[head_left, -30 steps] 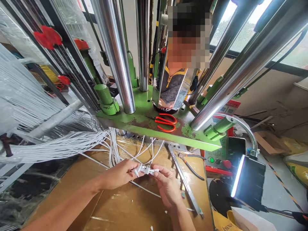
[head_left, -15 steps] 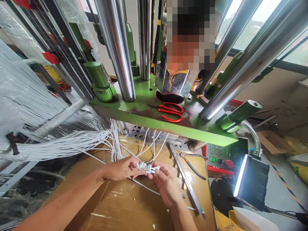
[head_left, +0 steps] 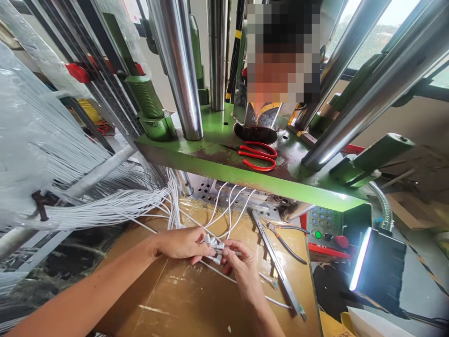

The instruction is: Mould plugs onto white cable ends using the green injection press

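Observation:
Over the brown-covered table (head_left: 189,299), both hands meet at a cluster of small white cable ends (head_left: 212,242) that look like moulded plugs. My left hand (head_left: 184,244) is closed around the cluster from the left. With thumb and fingers pinched, my right hand (head_left: 240,260) grips one of the white cable ends at the right of the bunch. Fingers partly hide the plugs, so their exact shape is unclear. White cables (head_left: 229,210) run from the machine's perforated plate to the area behind my hands. Another white cable (head_left: 219,272) passes under them.
A metal bar (head_left: 277,262) and orange-and-black pliers (head_left: 286,241) lie right of my hands. Red-handled scissors (head_left: 259,157) rest on the green machine plate (head_left: 224,166). A thick cable bundle (head_left: 115,206) comes in from the left. A person stands behind the machine; a bright lamp (head_left: 361,260) is at right.
The view has shifted slightly, moving the scene right and the machine plate a little up. My right hand's fingers have changed position on the white cable ends; my left hand still grips the bunch.

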Demonstrator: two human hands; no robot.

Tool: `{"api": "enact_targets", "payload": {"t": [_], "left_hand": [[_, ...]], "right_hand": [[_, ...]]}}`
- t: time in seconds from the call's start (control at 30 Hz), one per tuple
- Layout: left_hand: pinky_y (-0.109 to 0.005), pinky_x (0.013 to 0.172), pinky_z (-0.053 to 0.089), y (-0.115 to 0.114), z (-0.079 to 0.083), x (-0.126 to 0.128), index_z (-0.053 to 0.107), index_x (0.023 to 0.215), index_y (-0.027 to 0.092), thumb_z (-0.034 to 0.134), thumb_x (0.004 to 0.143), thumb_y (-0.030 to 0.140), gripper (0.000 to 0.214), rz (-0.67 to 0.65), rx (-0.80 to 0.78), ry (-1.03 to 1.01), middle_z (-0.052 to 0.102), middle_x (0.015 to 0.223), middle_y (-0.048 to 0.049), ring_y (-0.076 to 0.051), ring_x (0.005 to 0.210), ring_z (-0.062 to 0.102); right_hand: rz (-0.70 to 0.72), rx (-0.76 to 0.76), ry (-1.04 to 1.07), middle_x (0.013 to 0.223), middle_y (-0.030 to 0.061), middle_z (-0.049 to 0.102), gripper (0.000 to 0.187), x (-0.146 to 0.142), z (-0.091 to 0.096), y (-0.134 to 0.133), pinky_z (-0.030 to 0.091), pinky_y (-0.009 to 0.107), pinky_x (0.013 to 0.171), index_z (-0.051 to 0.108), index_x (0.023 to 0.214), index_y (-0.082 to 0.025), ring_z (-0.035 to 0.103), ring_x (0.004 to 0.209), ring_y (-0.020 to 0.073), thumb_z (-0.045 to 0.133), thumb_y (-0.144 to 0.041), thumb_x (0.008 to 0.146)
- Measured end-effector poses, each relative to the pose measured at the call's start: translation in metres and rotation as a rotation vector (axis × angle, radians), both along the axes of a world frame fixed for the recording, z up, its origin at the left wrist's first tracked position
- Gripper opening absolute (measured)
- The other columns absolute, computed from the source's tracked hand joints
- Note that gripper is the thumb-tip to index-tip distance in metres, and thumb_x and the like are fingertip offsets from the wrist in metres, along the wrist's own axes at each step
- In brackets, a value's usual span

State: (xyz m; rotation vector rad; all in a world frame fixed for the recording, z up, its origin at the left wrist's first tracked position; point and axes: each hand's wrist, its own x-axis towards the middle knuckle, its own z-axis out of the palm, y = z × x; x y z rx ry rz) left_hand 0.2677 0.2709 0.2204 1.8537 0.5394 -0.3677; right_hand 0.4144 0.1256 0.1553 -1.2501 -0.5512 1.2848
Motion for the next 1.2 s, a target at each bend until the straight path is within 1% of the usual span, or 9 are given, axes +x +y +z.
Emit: {"api": "enact_targets", "payload": {"t": [0.2,0.4,0.73,0.8,0.87,0.97,1.03,1.1,1.2], "left_hand": [[-0.026,0.048,0.025,0.000,0.003,0.001,0.052,0.049,0.017,0.050,0.087,0.056,0.055,0.006,0.019,0.011,0.046,0.045,0.0022,-0.009,0.045,0.032],[-0.027,0.045,0.025,0.005,0.005,0.005,0.053,0.047,0.017,0.050,0.089,0.050,0.054,-0.063,-0.034,-0.017,0.044,0.042,0.0019,-0.010,0.041,0.032],[-0.024,0.047,0.027,0.003,0.013,0.006,0.055,0.053,0.016,0.050,0.088,0.054,0.052,-0.030,-0.002,0.105,0.046,0.044,0.0024,-0.009,0.044,0.035],[-0.023,0.046,0.028,0.003,0.014,0.007,0.054,0.056,0.016,0.050,0.087,0.053,0.048,-0.030,-0.038,0.113,0.048,0.045,0.0025,-0.010,0.044,0.036],[-0.023,0.046,0.028,0.002,0.015,0.009,0.052,0.057,0.017,0.048,0.088,0.049,0.046,-0.049,-0.034,0.139,0.047,0.044,0.0027,-0.010,0.043,0.034],[-0.023,0.046,0.029,-0.003,0.014,0.012,0.049,0.056,0.017,0.046,0.086,0.035,0.036,-0.098,0.102,0.201,0.050,0.048,0.0014,-0.010,0.044,0.037],[-0.023,0.049,0.031,-0.009,0.013,0.015,0.051,0.060,0.017,0.046,0.082,0.025,0.024,-0.129,0.255,0.195,0.057,0.056,-0.0011,-0.012,0.049,0.045],[-0.025,0.051,0.032,-0.015,0.012,0.017,0.055,0.065,0.016,0.044,0.080,0.019,0.019,-0.158,0.411,0.166,0.062,0.063,-0.0043,-0.015,0.054,0.051],[-0.027,0.053,0.031,-0.022,0.010,0.019,0.060,0.068,0.016,0.040,0.080,0.016,0.024,-0.163,0.592,0.158,0.066,0.067,-0.0088,-0.018,0.059,0.055]], "right_hand": [[-0.014,-0.009,-0.029,0.055,-0.0028,0.057,0.040,-0.003,0.000,0.003,0.042,0.019,0.042,0.073,0.087,-0.015,0.049,0.045,0.0077,0.072,-0.053,0.073],[0.008,-0.013,-0.086,0.052,-0.0028,0.055,0.043,-0.004,0.002,0.004,0.037,0.017,0.040,0.072,0.080,-0.014,0.047,0.042,0.0070,0.069,-0.057,0.075],[0.043,-0.022,-0.118,0.050,-0.0026,0.053,0.045,-0.006,0.002,0.003,0.036,0.019,0.041,0.066,0.070,-0.015,0.045,0.041,0.0076,0.063,-0.059,0.078],[0.053,-0.009,-0.192,0.053,-0.0014,0.054,0.043,-0.005,0.002,0.000,0.039,0.021,0.043,0.067,0.072,-0.015,0.047,0.044,0.0090,0.059,-0.056,0.082],[-0.009,0.071,-0.401,0.070,0.0038,0.063,0.035,-0.004,0.002,-0.002,0.047,0.025,0.055,0.071,0.082,-0.017,0.057,0.060,0.0139,0.057,-0.049,0.086],[-0.238,0.285,-0.893,0.099,0.0096,0.065,0.027,-0.003,0.002,-0.004,0.050,0.036,0.078,0.072,0.103,-0.023,0.060,0.092,0.0223,0.065,-0.039,0.083],[-0.308,0.399,-1.119,0.089,0.0075,0.066,0.030,-0.004,0.001,-0.003,0.049,0.035,0.074,0.071,0.106,-0.024,0.060,0.085,0.0218,0.070,-0.038,0.080],[-0.248,0.444,-1.170,0.072,0.0030,0.065,0.021,-0.006,0.000,-0.001,0.046,0.029,0.064,0.072,0.100,-0.024,0.058,0.070,0.0178,0.068,-0.035,0.083],[-0.154,0.409,-1.084,0.067,0.0009,0.065,0.014,-0.010,-0.005,-0.001,0.044,0.024,0.055,0.072,0.091,-0.023,0.056,0.059,0.0135,0.060,-0.029,0.089]]}}
